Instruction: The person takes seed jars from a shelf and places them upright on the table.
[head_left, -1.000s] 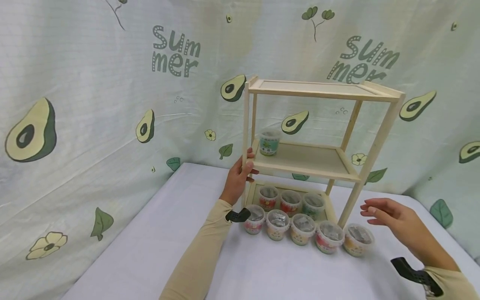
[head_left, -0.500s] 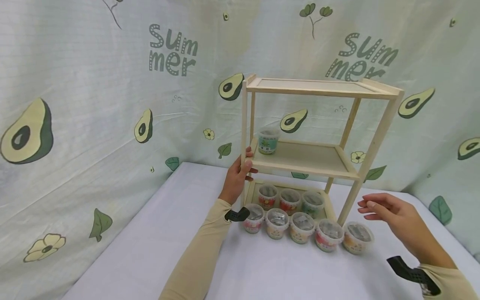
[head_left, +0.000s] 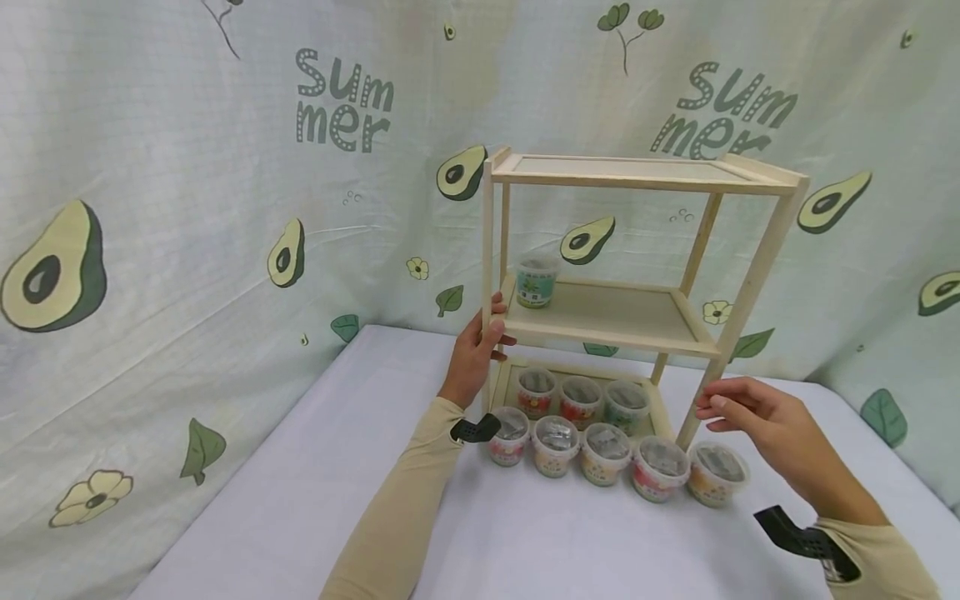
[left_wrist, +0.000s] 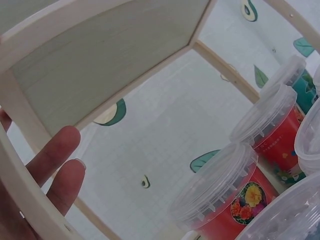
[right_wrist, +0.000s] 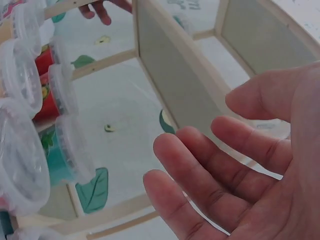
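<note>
A pale wooden three-tier shelf (head_left: 622, 313) stands on the table. My left hand (head_left: 468, 365) grips its left front post at the middle tier; fingertips (left_wrist: 70, 182) poke out past the post in the left wrist view. My right hand (head_left: 765, 412) is by the right front post, overlapping it in the head view. In the right wrist view this hand (right_wrist: 235, 185) has relaxed, slightly bent fingers and an empty palm. A green-labelled plastic tub (head_left: 536, 282) sits at the middle tier's left end. Two red tubs (head_left: 581, 402) and a green one (head_left: 626, 407) are on the bottom tier.
Several lidded tubs with pink and yellow labels (head_left: 601, 454) line up in front of the shelf, the rightmost tub (head_left: 716, 475) below my right hand. A white cloth covers the table (head_left: 300, 500). Behind hangs an avocado-print curtain (head_left: 187, 208).
My right hand has moved left, from beside the shelf up to its right front post. The left hand keeps its grip. The shelf and tubs stay in place.
</note>
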